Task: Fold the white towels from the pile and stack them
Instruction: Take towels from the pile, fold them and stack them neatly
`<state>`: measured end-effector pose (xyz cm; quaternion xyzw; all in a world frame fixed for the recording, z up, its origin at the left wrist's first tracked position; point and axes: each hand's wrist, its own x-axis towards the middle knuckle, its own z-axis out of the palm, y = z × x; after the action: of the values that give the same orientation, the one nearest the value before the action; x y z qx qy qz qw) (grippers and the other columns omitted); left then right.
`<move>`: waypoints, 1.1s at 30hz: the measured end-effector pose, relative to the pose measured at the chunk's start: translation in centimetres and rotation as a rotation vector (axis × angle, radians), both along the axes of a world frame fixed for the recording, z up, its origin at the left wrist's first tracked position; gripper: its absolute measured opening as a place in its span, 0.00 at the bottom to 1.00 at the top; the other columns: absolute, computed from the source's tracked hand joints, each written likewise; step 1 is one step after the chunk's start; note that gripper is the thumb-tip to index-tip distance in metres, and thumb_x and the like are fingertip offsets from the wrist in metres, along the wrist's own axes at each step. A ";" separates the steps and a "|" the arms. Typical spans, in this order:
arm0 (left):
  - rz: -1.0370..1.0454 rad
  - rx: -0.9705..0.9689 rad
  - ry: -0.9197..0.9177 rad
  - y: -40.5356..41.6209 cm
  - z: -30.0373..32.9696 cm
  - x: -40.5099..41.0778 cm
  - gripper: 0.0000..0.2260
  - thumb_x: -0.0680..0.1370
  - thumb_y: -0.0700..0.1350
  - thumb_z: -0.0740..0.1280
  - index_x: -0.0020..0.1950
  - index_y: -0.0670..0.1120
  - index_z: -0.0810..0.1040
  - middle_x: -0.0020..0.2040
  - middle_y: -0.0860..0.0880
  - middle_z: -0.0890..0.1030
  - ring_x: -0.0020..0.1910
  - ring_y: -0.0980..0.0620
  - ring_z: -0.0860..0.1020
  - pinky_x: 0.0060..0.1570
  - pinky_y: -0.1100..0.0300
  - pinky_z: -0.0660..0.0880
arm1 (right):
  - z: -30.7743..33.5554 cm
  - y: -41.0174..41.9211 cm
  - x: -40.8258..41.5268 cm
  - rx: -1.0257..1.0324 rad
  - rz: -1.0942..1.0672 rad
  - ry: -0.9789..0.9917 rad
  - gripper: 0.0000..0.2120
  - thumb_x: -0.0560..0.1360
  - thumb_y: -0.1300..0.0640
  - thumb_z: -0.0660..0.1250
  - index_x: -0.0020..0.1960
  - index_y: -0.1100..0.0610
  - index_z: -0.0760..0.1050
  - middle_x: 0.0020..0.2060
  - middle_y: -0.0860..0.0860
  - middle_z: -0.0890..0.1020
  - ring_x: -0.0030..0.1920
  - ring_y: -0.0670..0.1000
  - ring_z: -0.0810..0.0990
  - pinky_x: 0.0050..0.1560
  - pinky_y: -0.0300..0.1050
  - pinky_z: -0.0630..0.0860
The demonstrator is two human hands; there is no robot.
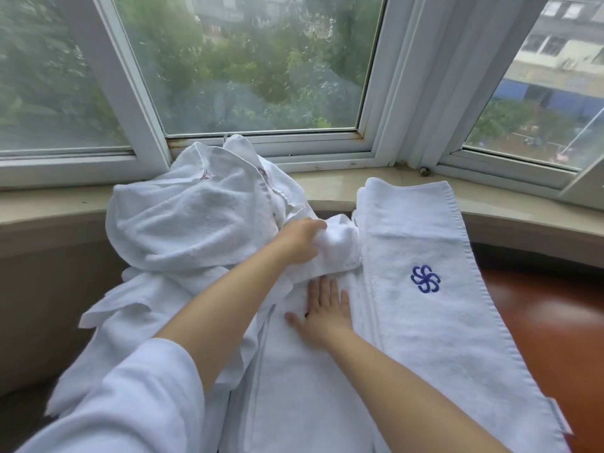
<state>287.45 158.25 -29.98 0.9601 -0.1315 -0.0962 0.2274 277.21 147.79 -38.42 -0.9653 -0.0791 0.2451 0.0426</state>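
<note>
While one hand pins and the other pulls, a towel is coming off the pile.

Best done, I'd say, by keeping the right hand (325, 310) flat, fingers straight, pressing the spread towel (304, 371) so it stays smooth, and drawing the bunched towel (338, 248) slowly clear so it doesn't drag the pile (196, 217) along. Her left hand (299, 241) is clamped on that bunch, fingers curled into the cloth, just above the right hand and nearly touching it. Heaped against the sill (49, 204), the pile lies to the left of both hands; the folded stack (441, 250), with its blue logo (425, 278), lies just right of them.
</note>
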 end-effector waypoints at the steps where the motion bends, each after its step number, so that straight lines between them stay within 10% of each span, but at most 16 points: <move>1: -0.038 0.080 -0.022 -0.2 -0.1 -0.9 0.24 0.74 0.36 0.64 0.70 0.48 0.70 0.66 0.47 0.71 0.66 0.46 0.69 0.58 0.57 0.68 | 0.0 -0.1 -1.1 -0.005 0.011 0.016 0.43 0.77 0.31 0.45 0.76 0.57 0.31 0.75 0.56 0.32 0.75 0.57 0.30 0.72 0.57 0.31; 14: -0.065 0.358 -0.161 2.2 -5.2 -20.3 0.12 0.79 0.41 0.58 0.59 0.45 0.77 0.60 0.48 0.75 0.63 0.48 0.70 0.52 0.57 0.70 | 1.6 -2.2 -12.6 -0.045 0.237 0.061 0.42 0.76 0.31 0.48 0.77 0.53 0.31 0.74 0.57 0.30 0.74 0.57 0.28 0.71 0.59 0.30; 20: 0.418 0.142 -0.074 2.1 -6.6 -25.8 0.16 0.77 0.42 0.64 0.65 0.44 0.73 0.64 0.44 0.70 0.61 0.44 0.72 0.55 0.55 0.72 | 1.4 -3.3 -16.6 -0.084 0.389 0.064 0.52 0.71 0.28 0.58 0.76 0.50 0.29 0.73 0.57 0.27 0.72 0.58 0.25 0.69 0.61 0.28; 23: 0.562 -0.014 -0.055 2.2 -5.6 -26.3 0.17 0.75 0.40 0.66 0.63 0.42 0.74 0.60 0.42 0.76 0.57 0.43 0.76 0.54 0.54 0.73 | 2.4 -3.2 -17.4 -0.051 0.452 -0.045 0.42 0.76 0.37 0.59 0.78 0.54 0.43 0.77 0.59 0.43 0.77 0.62 0.42 0.73 0.61 0.44; 26: 0.604 -0.059 -0.185 1.8 -4.6 -26.6 0.12 0.74 0.39 0.64 0.57 0.41 0.76 0.52 0.42 0.80 0.52 0.43 0.77 0.48 0.55 0.73 | 3.8 -3.0 -17.2 0.243 0.353 -0.324 0.17 0.82 0.49 0.53 0.64 0.58 0.69 0.61 0.56 0.73 0.63 0.59 0.70 0.53 0.50 0.67; 30: 0.564 0.169 -0.103 2.1 -4.5 -27.6 0.11 0.77 0.40 0.61 0.57 0.45 0.78 0.53 0.45 0.81 0.53 0.43 0.78 0.47 0.55 0.74 | 3.8 -3.3 -17.7 0.265 0.397 -0.155 0.20 0.80 0.42 0.54 0.60 0.54 0.74 0.61 0.52 0.74 0.62 0.55 0.69 0.56 0.50 0.69; 33: 0.443 0.297 -0.439 3.2 -3.2 -27.4 0.08 0.74 0.36 0.66 0.51 0.41 0.80 0.48 0.42 0.81 0.48 0.40 0.79 0.42 0.50 0.77 | 3.9 -3.2 -17.5 0.206 0.453 -0.050 0.24 0.75 0.33 0.56 0.58 0.48 0.77 0.61 0.49 0.74 0.62 0.53 0.69 0.60 0.50 0.67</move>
<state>260.01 161.50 -33.14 0.9857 0.0496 0.1463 0.0670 259.68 144.58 -34.54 -0.9193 -0.3189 0.2151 0.0830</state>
